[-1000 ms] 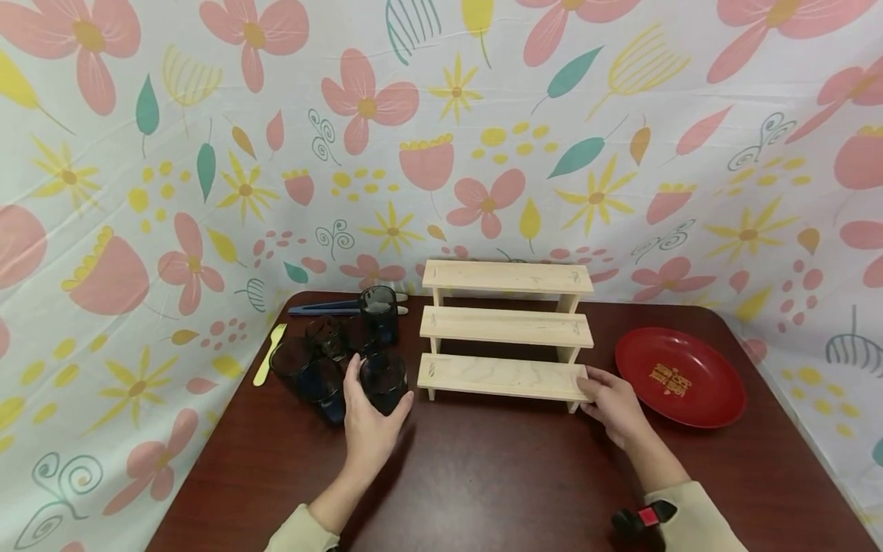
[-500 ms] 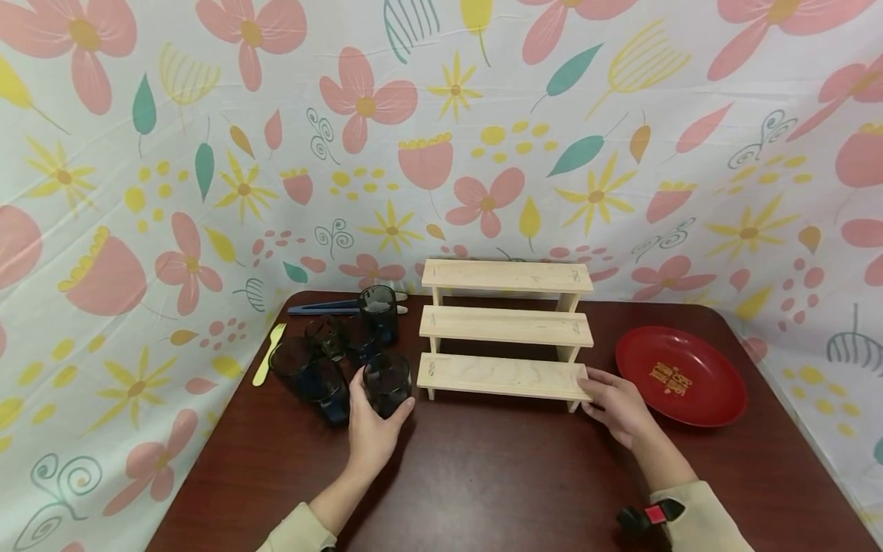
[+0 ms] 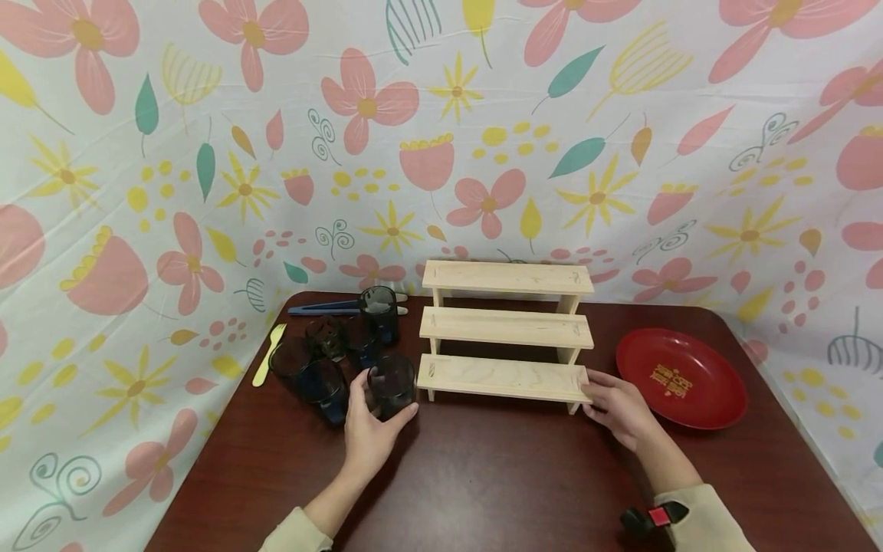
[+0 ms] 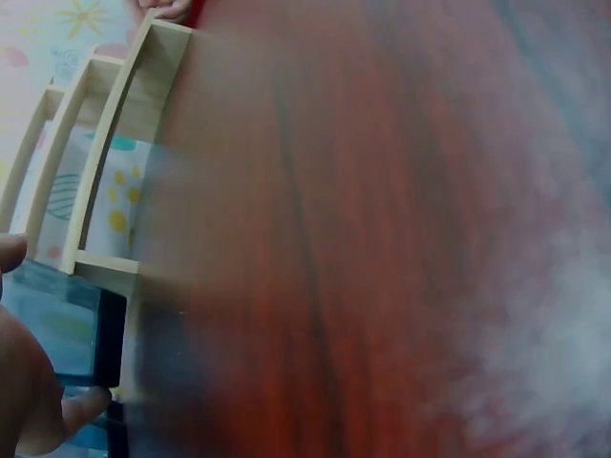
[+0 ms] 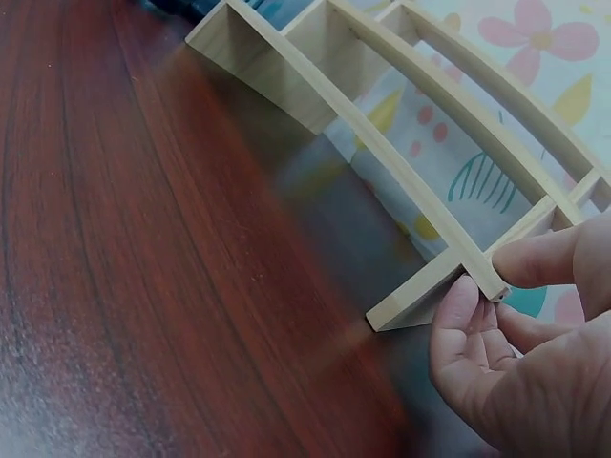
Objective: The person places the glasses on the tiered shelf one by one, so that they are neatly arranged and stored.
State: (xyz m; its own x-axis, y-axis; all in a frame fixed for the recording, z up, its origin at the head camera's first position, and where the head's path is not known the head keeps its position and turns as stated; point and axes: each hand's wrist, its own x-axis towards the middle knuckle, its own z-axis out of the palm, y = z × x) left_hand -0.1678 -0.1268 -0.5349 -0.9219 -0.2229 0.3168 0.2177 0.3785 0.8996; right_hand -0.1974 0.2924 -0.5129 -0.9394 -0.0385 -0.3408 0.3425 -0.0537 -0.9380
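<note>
My left hand (image 3: 369, 433) curls round a dark tinted glass (image 3: 392, 386), thumb on its near right side. That glass is upright, just left of the rack's lowest step; whether its base touches the table, I cannot tell. In the left wrist view the glass (image 4: 52, 324) shows bluish and see-through, partly cut off. A pale wooden three-step rack (image 3: 503, 377) stands mid-table. With thumb and fingers, my right hand (image 3: 617, 406) pinches the right end of its lowest step, as the right wrist view confirms with the hand (image 5: 535, 353) at the board's tip.
Several more dark glasses (image 3: 324, 383) cluster at the left, one (image 3: 379, 314) farther back. Behind them lie blue tongs (image 3: 324, 308), and a yellow fork (image 3: 269, 355) is near the left edge. A red oval plate (image 3: 690, 406) sits right of the rack. Flowered cloth (image 3: 483, 130) hangs behind.
My left hand has brought the glass slightly right, away from the other glasses and closer to the rack. The right hand keeps its pinch on the step; the rack stays in place.
</note>
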